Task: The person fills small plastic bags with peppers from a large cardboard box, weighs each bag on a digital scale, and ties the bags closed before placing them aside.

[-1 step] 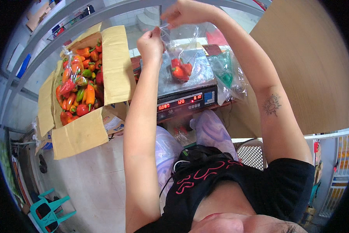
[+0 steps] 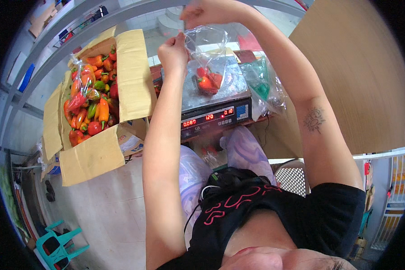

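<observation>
A clear plastic bag (image 2: pixel 206 38) holding several red peppers (image 2: pixel 208 82) rests on the metal pan of a black digital scale (image 2: pixel 213 120), whose red display is lit. My left hand (image 2: pixel 173 55) is closed at the left of the bag's upper part, pinching its plastic between thumb and fingers. Just above the bag, my right hand (image 2: pixel 204 13) is bent over toward the left; motion smears its fingers, so their grip cannot be made out.
At left stands an open cardboard box (image 2: pixel 137 74) of red, orange and green peppers, a bagged bunch on top. Clear and green plastic bags (image 2: pixel 262 83) lie right of the scale. A large brown board (image 2: pixel 346 76) rises at right. A teal stool (image 2: pixel 60 245) stands lower left.
My right hand has moved slightly up and left, away from the bag's top. The bag's upper part has spread a little; my left hand keeps its pinch.
</observation>
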Demonstrator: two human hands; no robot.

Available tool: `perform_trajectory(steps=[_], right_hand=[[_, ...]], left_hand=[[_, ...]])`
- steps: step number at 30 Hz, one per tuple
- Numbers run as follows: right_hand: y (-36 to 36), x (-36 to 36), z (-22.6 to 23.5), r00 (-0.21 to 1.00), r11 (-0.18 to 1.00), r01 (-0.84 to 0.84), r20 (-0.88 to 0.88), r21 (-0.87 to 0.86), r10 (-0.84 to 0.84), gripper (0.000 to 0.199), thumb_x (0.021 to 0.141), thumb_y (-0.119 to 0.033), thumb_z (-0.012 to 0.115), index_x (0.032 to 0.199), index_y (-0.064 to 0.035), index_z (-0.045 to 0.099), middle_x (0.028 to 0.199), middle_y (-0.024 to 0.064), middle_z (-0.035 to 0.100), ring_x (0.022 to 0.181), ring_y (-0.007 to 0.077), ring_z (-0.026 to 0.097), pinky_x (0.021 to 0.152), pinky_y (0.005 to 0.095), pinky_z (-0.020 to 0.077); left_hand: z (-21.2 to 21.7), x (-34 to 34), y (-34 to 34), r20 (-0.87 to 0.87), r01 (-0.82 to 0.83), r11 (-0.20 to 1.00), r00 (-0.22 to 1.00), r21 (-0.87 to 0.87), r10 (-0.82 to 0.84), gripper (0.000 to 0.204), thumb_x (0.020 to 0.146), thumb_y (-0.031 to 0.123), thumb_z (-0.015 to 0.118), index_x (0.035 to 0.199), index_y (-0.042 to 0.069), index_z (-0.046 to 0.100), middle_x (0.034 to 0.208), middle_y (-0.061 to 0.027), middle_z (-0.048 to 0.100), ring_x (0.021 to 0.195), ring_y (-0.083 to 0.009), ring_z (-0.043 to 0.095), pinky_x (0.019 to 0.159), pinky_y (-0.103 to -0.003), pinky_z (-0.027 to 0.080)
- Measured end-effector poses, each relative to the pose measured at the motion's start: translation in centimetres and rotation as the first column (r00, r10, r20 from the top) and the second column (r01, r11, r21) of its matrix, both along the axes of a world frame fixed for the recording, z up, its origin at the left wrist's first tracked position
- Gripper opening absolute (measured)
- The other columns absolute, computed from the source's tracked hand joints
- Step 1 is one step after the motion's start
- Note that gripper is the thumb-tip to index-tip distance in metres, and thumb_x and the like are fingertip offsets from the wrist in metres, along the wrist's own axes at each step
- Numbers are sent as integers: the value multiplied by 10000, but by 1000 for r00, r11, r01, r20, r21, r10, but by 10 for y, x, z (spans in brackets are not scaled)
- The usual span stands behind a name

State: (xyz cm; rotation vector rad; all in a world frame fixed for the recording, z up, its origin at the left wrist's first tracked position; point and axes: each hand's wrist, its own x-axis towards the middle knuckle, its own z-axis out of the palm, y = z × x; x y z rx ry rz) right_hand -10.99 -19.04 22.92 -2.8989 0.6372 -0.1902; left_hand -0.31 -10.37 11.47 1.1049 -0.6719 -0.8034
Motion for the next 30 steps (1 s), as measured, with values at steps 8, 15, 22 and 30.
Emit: perform_trajectory(steps=[8,15,22,30], right_hand=[[74,137,-20,890,894,-439,93,-88,446,221,716,-183,596,903,-83,656,815,86,646,719,226,612,664,329,479],[124,260,-129,426,686,-713,-691,141,585,287,710,-184,582,961,-50,621,857,93,643,766,214,605,690,363,467],[142,313,-185,326,718,-694,-872,41,365,318,713,-187,592,985,-24,603,852,97,642,770,205,606,690,358,470],[155,322,-220,358,701,-713,-845,26,396,333,718,-196,599,993,-8,592,865,106,638,777,207,610,683,347,477]], left_hand=[[-21,1,10,129,37,997,991,64,-45,205,823,151,544,727,-26,586,496,-46,511,392,-93,473,368,-242,396],[-49,-21,19,-93,133,987,986,-95,-142,164,819,127,541,780,-23,595,519,-32,513,425,-86,484,376,-239,407],[-51,-17,38,-144,204,973,965,-111,-218,168,821,133,542,790,-23,597,517,-27,507,421,-82,474,375,-234,400],[-53,-1,51,-169,225,968,955,-115,-242,172,824,139,542,802,-22,599,514,-21,500,416,-77,463,373,-228,392]])
